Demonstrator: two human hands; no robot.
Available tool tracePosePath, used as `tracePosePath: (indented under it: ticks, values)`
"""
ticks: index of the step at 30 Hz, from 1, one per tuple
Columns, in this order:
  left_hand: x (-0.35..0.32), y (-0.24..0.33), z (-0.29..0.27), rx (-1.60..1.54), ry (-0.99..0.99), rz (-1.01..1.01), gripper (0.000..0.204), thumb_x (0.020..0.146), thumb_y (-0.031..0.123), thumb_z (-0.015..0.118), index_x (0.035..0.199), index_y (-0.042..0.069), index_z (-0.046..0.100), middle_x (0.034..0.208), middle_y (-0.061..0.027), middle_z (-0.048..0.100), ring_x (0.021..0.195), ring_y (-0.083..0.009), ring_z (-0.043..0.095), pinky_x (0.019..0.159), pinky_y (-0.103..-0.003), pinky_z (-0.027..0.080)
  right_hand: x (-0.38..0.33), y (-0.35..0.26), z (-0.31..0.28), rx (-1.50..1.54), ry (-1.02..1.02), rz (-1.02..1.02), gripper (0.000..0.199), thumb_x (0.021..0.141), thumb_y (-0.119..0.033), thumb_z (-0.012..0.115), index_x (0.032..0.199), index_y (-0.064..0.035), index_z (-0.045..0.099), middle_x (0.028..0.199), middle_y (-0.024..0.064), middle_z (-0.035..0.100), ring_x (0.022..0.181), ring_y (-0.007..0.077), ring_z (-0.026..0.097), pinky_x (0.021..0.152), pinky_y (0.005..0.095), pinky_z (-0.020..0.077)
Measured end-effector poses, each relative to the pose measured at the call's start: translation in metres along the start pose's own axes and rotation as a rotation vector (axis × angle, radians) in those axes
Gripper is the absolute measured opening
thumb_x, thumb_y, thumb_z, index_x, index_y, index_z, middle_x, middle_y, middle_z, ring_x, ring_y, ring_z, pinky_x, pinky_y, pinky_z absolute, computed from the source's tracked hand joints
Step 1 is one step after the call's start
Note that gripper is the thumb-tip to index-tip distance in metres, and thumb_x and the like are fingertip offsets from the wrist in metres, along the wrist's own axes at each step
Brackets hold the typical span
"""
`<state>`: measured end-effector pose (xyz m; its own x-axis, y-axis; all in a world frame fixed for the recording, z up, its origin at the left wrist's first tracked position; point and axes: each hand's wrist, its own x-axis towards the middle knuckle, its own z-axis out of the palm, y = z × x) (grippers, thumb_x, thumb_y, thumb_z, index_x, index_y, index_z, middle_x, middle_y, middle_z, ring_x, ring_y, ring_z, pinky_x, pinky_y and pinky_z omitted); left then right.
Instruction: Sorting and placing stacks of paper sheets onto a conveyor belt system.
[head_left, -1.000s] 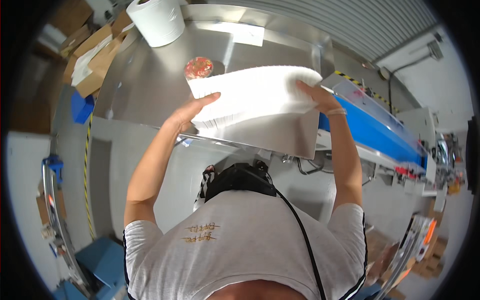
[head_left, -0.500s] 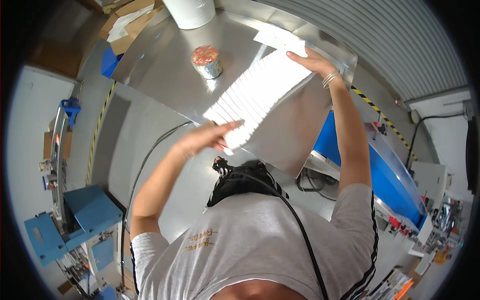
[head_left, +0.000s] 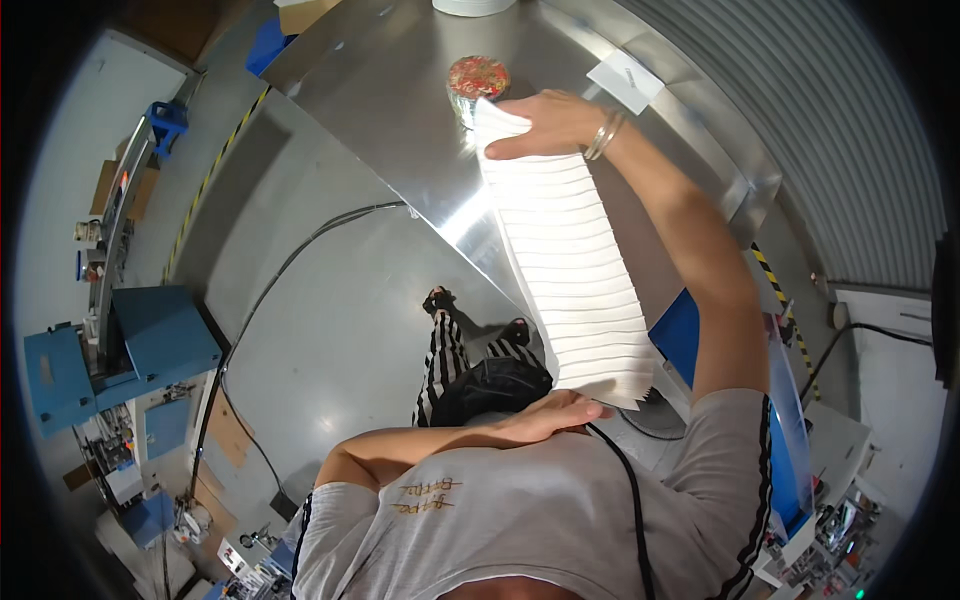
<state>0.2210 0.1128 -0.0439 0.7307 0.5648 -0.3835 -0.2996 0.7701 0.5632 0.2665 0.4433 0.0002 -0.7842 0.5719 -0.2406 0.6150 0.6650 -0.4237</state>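
The pleated sheet (head_left: 568,265) — white, folded in even cross-wise bands — hangs stretched in the air between both hands, above the near edge of the steel worktop (head_left: 400,120). The right hand (head_left: 545,122) holds the far end, thumb under and fingers closed over the top corner. The left hand (head_left: 560,412) sits at the near end, close against the chest; its fingers lie under the lower edge, and whether they pinch the sheet or merely support it cannot be told from this view.

Likely faults from this position:

- Loss of the near end. If the left hand only props the edge, the sheet may slip free and the pleats fan out or drop toward the floor.
- Uneven tension. The sheet is gripped at one corner up top — a sideways pull could skew the bands or tear along a fold.
- Contact with the tin (head_left: 477,84). It stands on the worktop just beside the right hand; lowering the far end may knock or cover it.
- Snagging. The black cable (head_left: 630,500) runs down the shirt near the left hand and may catch the lower edge.
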Motion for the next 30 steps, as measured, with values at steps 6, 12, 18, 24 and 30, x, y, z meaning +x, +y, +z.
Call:
tracePosePath:
  ticks: [6, 12, 18, 24, 30]
  values:
    - [0.007, 0.01, 0.003, -0.088, -0.134, -0.14, 0.087, 0.087, 0.055, 0.058, 0.144, 0.0, 0.022, 0.143, -0.0174, 0.038, 0.103, -0.0198, 0.057, 0.089, -0.035, 0.046, 0.004, -0.012, -0.009, -0.056, -0.033, -0.052, 0.071, 0.077, -0.065, 0.056, 0.12, -0.0079, 0.059, 0.109, 0.0201, 0.064, 0.104, 0.0371, 0.06, 0.09, 0.0419, 0.0452]
    - [0.016, -0.011, 0.015, -0.31, -0.098, -0.098, 0.037, 0.091, 0.046, 0.057, 0.115, 0.018, 0.05, 0.143, -0.0164, 0.038, 0.101, -0.0181, 0.057, 0.088, -0.036, 0.047, 0.0, -0.02, 0.004, -0.028, -0.023, -0.069, 0.071, 0.074, -0.073, 0.054, 0.112, -0.014, 0.065, 0.109, 0.0184, 0.065, 0.102, 0.036, 0.061, 0.089, 0.0418, 0.047]
    - [0.017, -0.009, 0.013, -0.259, -0.111, -0.118, 0.069, 0.091, 0.05, 0.055, 0.138, 0.004, 0.033, 0.138, -0.0153, 0.044, 0.129, -0.0207, 0.043, 0.087, -0.034, 0.048, 0.005, -0.015, 0.007, -0.19, 0.24, -0.193, 0.066, 0.08, -0.064, 0.056, 0.123, -0.0142, 0.06, 0.116, 0.0137, 0.063, 0.112, 0.0302, 0.054, 0.095, 0.0398, 0.0383]
    - [0.048, -0.014, -0.014, -0.451, -0.22, 0.152, 0.039, 0.1, 0.031, 0.042, 0.133, 0.01, 0.042, 0.131, 0.0001, 0.046, 0.137, -0.0266, 0.034, 0.077, -0.037, 0.056, -0.105, 0.018, 0.002, 0.05, 0.778, 0.01, 0.053, 0.089, -0.037, 0.061, 0.133, -0.01, 0.051, 0.125, 0.0182, 0.057, 0.116, 0.0329, 0.053, 0.098, 0.0397, 0.0413]
    - [0.053, 0.015, -0.001, -0.462, -0.188, 0.03, 0.054, 0.098, 0.035, 0.044, 0.144, 0.011, 0.029, 0.15, -0.0026, 0.029, 0.135, -0.0286, 0.037, 0.072, -0.037, 0.058, -0.304, 0.036, 0.085, 0.244, 0.33, 0.732, 0.074, 0.081, -0.022, 0.072, 0.143, -0.0072, 0.034, 0.091, 0.0132, 0.07, 0.088, 0.0245, 0.068, 0.079, 0.0347, 0.0517]
